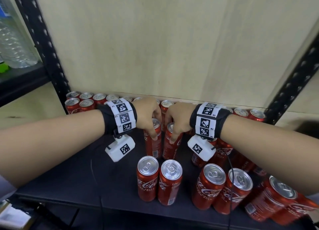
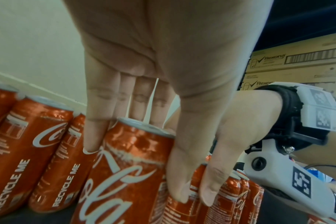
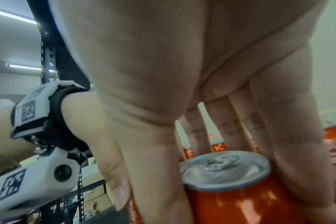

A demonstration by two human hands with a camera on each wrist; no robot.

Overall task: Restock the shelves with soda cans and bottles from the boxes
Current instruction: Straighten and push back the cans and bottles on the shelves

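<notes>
From the head camera, the left hand [image 1: 149,115] and the right hand [image 1: 178,119] reach over the dark shelf [image 1: 82,171], each curled from above round its own upright red can. The left can [image 1: 153,140] and the right can [image 1: 171,143] stand side by side near the middle of the shelf, in front of the back row [image 1: 89,100] lined along the rear edge. Two more cans [image 1: 159,179] stand toward the front edge, and a loose cluster [image 1: 224,188] crowds the front right corner.

The left wrist camera shows the fingers [image 2: 95,124] draped down the far side of the left can [image 2: 125,169] and the thumb pressed on its near side, so the hand is pinching the can just below its rim.

The right wrist camera shows the thumb and fingers [image 3: 297,151] straddling the right can [image 3: 230,189] at its top, gripping it.

To do this well, both cans are probably best slid or carried back together, kept upright, until they touch the back row squarely. The grips should loosen only once the bases sit flat, and neighbouring cans should not be nudged.
</notes>
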